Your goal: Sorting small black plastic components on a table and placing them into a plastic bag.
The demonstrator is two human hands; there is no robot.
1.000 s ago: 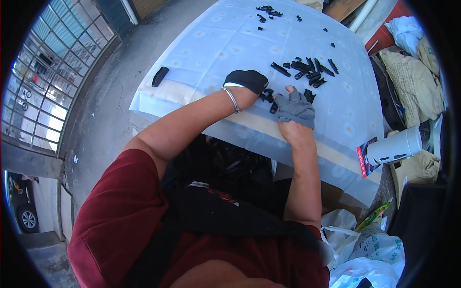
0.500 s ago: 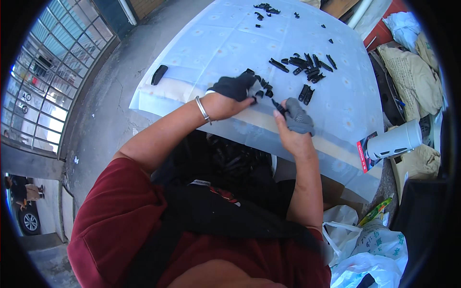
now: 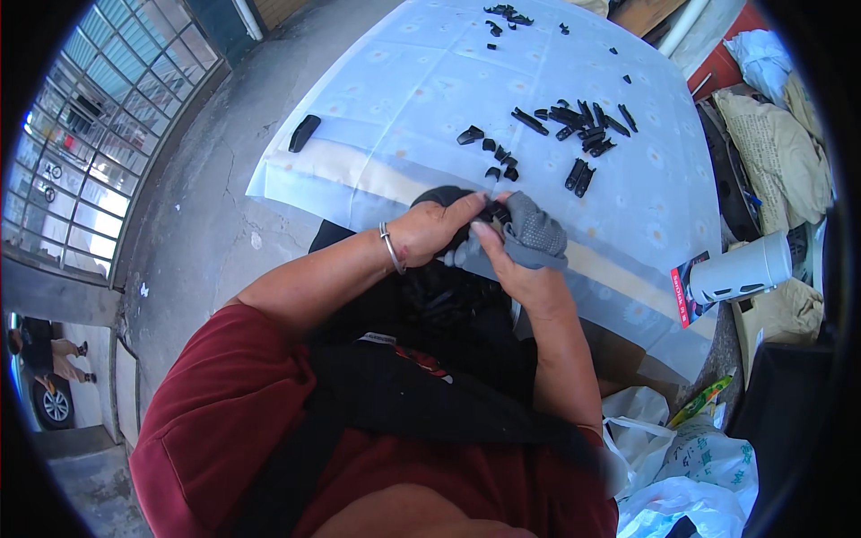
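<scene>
Black piece [image 3: 496, 212] held at the middle of the frame.
Apart half a second ago, your left hand [image 3: 437, 226] and right hand [image 3: 529, 238] have come together at the near edge of the counter [image 3: 386, 108], both clamped on the piece, so they now seem to work it jointly. Loose black parts [image 3: 470, 135] lie just above.

Metal grille [image 3: 106, 134] stood at ten o'clock, car wheel [image 3: 56, 406] at eight, plastic bags [image 3: 695, 489] lay at four, beige sack [image 3: 767, 161] at two
</scene>
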